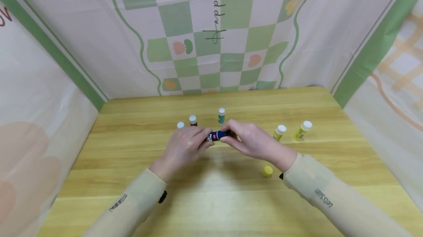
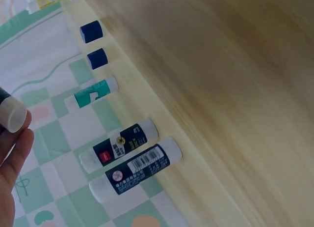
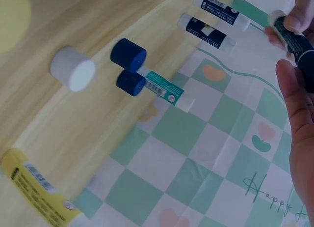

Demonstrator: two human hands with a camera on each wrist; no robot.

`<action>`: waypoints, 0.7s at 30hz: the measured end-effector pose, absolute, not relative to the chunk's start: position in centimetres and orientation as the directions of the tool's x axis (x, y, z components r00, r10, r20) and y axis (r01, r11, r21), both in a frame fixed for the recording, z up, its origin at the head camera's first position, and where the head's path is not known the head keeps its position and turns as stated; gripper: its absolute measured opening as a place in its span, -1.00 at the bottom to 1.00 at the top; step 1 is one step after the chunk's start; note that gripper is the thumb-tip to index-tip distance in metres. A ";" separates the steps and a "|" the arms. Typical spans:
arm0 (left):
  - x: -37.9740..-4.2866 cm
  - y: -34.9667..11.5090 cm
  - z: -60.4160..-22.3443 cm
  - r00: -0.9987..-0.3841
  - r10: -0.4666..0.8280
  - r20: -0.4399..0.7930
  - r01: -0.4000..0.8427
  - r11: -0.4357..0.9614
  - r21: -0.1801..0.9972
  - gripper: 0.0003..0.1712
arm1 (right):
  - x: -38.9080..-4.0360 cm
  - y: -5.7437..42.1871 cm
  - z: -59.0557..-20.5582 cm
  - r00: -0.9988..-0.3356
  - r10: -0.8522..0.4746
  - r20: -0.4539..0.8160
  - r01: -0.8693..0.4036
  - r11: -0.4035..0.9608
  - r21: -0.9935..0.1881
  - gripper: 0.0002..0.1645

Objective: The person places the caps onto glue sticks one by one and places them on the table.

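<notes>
A person is leaning both forearms over a wood-grain worktop (image 1: 211,204), and both hands are grasping one slim navy-blue plastic tube (image 1: 218,136) with a label and a pale end. The tube is lying nearly level in the air between them, above the middle of the worktop. The left hand (image 1: 185,145) is pinching the pale end with thumb and fingers, while the right hand (image 1: 251,139) is gripping the plain navy end.

Two navy-labelled tubes with white tops (image 1: 193,120) are standing upright side by side just beyond the left hand, partly hidden by it. A teal-labelled white tube (image 1: 221,116) is standing upright behind the held tube. Past the right hand, two yellow tubes with white tops (image 1: 301,133) are standing near each other, the nearer one partly covered by the hand. A short yellow cylindrical cap (image 1: 267,171) is resting on the worktop beside the right forearm.

In the wrist views, two short navy cylindrical caps (image 2: 91,31) are standing close together near the teal-labelled tube, and a white cylindrical cap (image 3: 73,68) is sitting near them. Cream sleeves with dark lettering (image 1: 310,182) are covering the forearms. Behind the worktop, a green-and-white checked cloth (image 1: 205,16) is hanging, bearing the word "Happy".
</notes>
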State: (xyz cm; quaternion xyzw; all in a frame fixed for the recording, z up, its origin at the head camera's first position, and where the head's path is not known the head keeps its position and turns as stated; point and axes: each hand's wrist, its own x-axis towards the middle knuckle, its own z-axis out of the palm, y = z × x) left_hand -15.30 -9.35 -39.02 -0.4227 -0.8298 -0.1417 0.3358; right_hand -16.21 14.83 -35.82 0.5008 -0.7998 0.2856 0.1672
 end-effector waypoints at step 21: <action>-14.9 -7.3 -40.3 -0.548 0.543 0.636 0.796 0.573 0.196 -0.63 | -16.6 14.5 -35.0 -0.365 -0.737 0.569 -0.930 0.318 -0.183 -0.58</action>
